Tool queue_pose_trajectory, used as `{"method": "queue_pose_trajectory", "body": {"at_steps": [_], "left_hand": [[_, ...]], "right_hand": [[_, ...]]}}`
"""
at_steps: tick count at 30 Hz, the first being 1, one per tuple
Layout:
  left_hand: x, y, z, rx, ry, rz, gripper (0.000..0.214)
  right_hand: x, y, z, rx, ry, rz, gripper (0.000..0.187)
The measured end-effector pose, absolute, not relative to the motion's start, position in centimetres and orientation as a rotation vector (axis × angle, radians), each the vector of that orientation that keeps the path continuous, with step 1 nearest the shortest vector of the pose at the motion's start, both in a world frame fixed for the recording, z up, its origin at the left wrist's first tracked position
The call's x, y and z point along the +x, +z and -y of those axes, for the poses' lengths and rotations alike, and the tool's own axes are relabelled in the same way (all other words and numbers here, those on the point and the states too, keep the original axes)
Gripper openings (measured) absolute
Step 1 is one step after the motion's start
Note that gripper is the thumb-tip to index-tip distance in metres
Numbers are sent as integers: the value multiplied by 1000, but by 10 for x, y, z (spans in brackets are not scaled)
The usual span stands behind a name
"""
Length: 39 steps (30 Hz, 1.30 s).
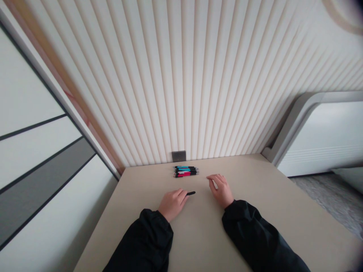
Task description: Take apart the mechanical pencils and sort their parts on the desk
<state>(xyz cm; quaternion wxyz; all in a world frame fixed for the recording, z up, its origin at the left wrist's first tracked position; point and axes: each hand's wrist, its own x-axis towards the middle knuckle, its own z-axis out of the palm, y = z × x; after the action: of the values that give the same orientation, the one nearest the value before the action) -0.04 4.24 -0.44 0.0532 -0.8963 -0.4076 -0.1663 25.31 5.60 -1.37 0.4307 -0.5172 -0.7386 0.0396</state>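
My left hand (172, 203) is closed around a pen (191, 193) just above or on the table; only its black end sticks out to the right, and the rest is hidden by my fingers. Several pens (186, 172) lie side by side in a row farther back, black with blue, teal and red parts. To the right of that row is my right hand (221, 189), its thumb and fingers apart with nothing between them. It is near the pens but not touching them.
Both hands are over a beige table (195, 230). A ribbed cream wall (181, 83) rises behind it, with a dark socket plate (179, 156) at the table's back edge. A white cabinet (34, 211) stands left; a white headboard (323, 132) and bed are on the right.
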Motion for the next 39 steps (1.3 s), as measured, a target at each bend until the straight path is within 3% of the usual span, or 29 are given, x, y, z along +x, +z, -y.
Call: {"method": "queue_pose_trajectory", "body": {"at_steps": [14,29,35,39], "left_hand": [[0,-4,-42,-2751,-599,1167,21],[0,-8,-44,-2748,-547,1125,24],[1,-8,-44,-2761,-489,1088,24],[1,-6,-44,-2748,-517,1101,23]], "right_hand": [[222,-2,-34,-1099,367,2148,25],[219,-10,-38,-1090,404,2241,27],[219,-13,-37,-1123,416,2188,11],[219,-9,-36,-1131,427,2196,17]]}}
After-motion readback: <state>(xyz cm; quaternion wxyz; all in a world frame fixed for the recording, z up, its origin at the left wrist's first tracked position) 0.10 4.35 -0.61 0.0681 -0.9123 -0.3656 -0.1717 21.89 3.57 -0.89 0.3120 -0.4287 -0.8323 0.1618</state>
